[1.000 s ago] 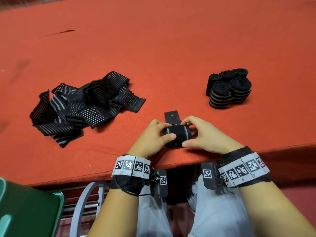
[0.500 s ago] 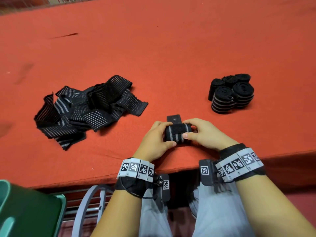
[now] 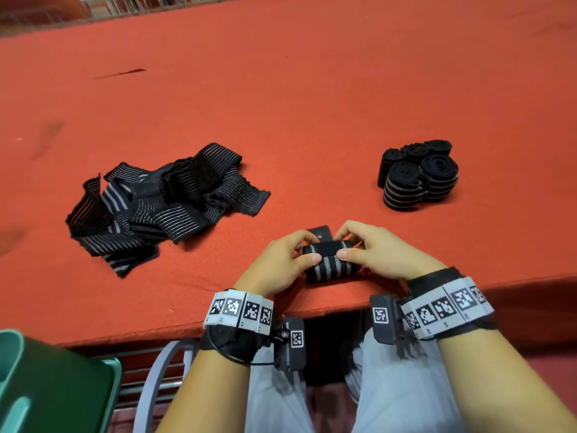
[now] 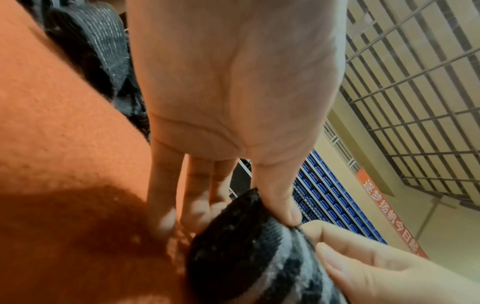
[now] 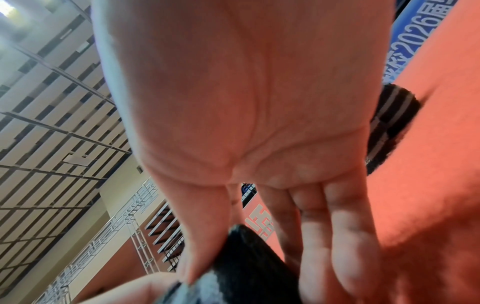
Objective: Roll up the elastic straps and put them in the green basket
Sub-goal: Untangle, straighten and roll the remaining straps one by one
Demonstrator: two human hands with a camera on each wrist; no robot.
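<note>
A black elastic strap with grey stripes (image 3: 331,266) lies almost fully rolled near the table's front edge; only a short black end tab (image 3: 321,232) sticks out behind it. My left hand (image 3: 290,260) grips the roll's left end, thumb on top (image 4: 283,207), fingers behind. My right hand (image 3: 368,254) grips the right end in the same way, thumb (image 5: 205,242) on the roll (image 5: 246,267). A heap of unrolled straps (image 3: 162,201) lies to the left. The green basket (image 3: 56,385) stands below the table at the bottom left.
Several finished rolls (image 3: 418,176) stand grouped on the red felt table (image 3: 312,89) to the right. The table's front edge (image 3: 187,329) runs just under my wrists. A grey chair frame (image 3: 156,376) and my knees sit below it.
Both hands have kept rolling the strap away from me. The free tail behind the roll has grown shorter and the roll thicker. Heap and finished rolls have not moved.
</note>
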